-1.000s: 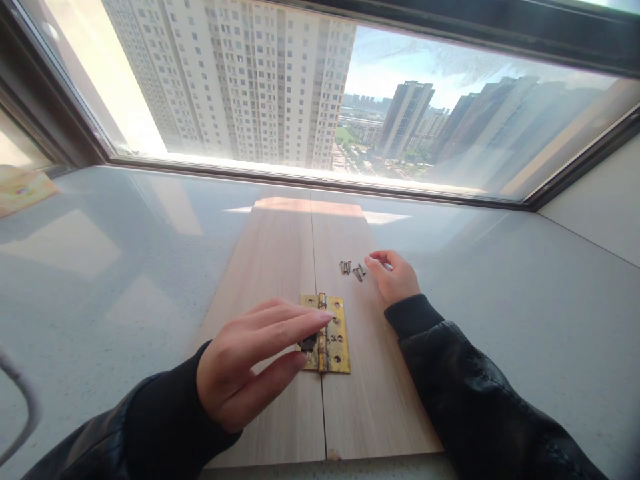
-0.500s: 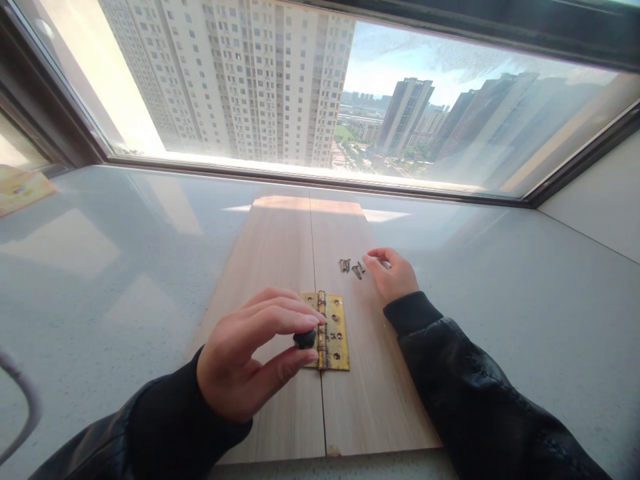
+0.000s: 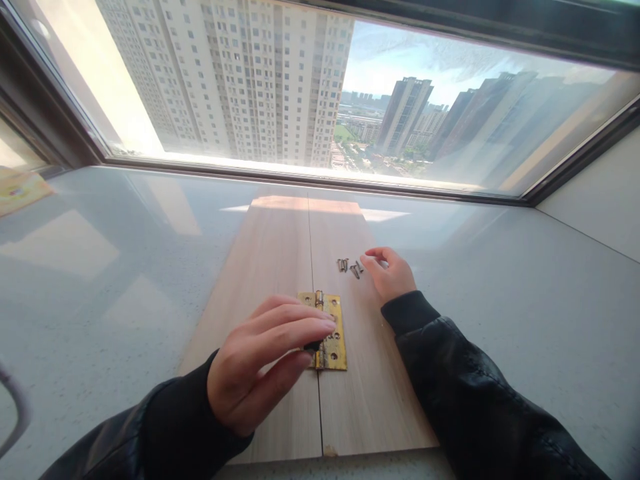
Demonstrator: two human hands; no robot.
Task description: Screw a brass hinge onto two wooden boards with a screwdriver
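A yellow brass-coloured butt hinge (image 3: pixel 338 343) lies across the seam between two pale wooden boards (image 3: pixel 280 247). Over its left leaf, my left hand (image 3: pixel 267 357) grips a small rounded black piece (image 3: pixel 313 346) between thumb and fingers; it looks like a handle seen end-on, and whatever lies below it is hidden. My right hand (image 3: pixel 393 275) rests on the right board's edge, fingers curled and tips together beside several screws (image 3: pixel 355 269). What those fingertips hold, if anything, I cannot make out.
The boards lie on a speckled white sill (image 3: pixel 505 293) below a large dark-framed window (image 3: pixel 310 177). At the left edge are a grey curved cable (image 3: pixel 21 407) and a yellowish patterned object (image 3: pixel 23 189).
My left hand has shifted right and slightly down with the black piece, covering more of it and the hinge. My right hand stays beside the screws.
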